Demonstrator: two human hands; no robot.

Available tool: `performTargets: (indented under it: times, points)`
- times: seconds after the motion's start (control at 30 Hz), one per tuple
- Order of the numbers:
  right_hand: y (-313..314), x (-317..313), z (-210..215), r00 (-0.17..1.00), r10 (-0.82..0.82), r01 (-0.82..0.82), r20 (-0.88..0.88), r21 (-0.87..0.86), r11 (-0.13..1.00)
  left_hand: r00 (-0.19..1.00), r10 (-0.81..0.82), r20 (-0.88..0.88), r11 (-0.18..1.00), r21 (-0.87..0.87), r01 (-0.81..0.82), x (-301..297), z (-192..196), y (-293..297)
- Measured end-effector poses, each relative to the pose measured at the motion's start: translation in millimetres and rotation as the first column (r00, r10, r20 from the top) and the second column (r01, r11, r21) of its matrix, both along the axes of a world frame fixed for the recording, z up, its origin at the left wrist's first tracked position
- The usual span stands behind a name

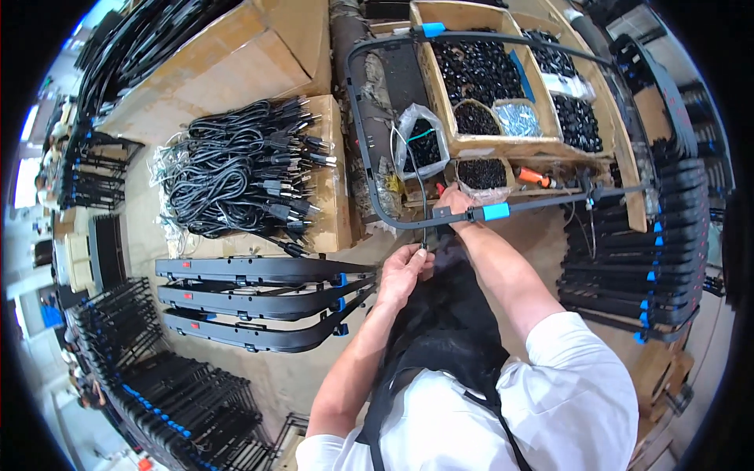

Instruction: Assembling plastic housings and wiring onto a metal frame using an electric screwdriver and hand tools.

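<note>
A black tubular frame [365,141] with blue bands lies across the bench in front of me. My left hand [404,271] is closed, thumb and fingers pinching the lower end of a thin black cable [425,208]. That cable runs up past the frame's near bar, toward pale and green wires [404,133]. Just beyond the near bar, my right hand [455,206] is partly covered by the bar and a small black bracket [442,213]. Its fingers look curled near a small red piece, beside a bag of small black parts [481,173]; what they hold is unclear.
A wooden divided tray [487,144] holds black parts and silvery screws. An orange-handled tool [534,177] lies near it. Bundled black power cords [236,169] cover a carton at left. Below sit three black housings [251,302]. Stacked black frames [628,267] stand at right.
</note>
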State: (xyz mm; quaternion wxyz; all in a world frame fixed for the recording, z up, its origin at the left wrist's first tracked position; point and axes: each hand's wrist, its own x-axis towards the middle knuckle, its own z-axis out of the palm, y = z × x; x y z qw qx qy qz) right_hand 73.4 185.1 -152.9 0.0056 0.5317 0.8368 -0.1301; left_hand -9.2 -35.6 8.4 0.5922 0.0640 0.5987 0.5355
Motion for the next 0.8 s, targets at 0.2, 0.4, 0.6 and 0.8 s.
performTargets:
  times: [0.2, 0.4, 0.6, 0.8]
  points:
    - [-78.1, 48.7, 119.0, 0.971, -0.240, 0.150, 0.015, -0.818, 0.555, 0.988, 0.121, 0.100, 0.991, 0.041, -0.126, 2.0, -7.5, -6.8]
    - [-144.9, 120.5, 197.5, 0.981, -0.034, -0.095, -0.193, -0.618, 0.781, 0.994, 0.074, 0.085, 0.994, 0.073, -0.080, 15.7, -2.9, 5.6]
    - [-149.3, 107.9, 233.5, 0.973, 0.111, -0.207, -0.202, -0.556, 0.805, 0.998, 0.004, -0.067, 1.000, 0.011, -0.003, 14.6, -12.0, 5.8]
    - [-147.7, 108.9, 237.9, 0.963, 0.171, -0.258, -0.207, -0.533, 0.806, 0.982, 0.033, -0.185, 0.999, 0.024, -0.029, 20.3, -22.8, 4.2]
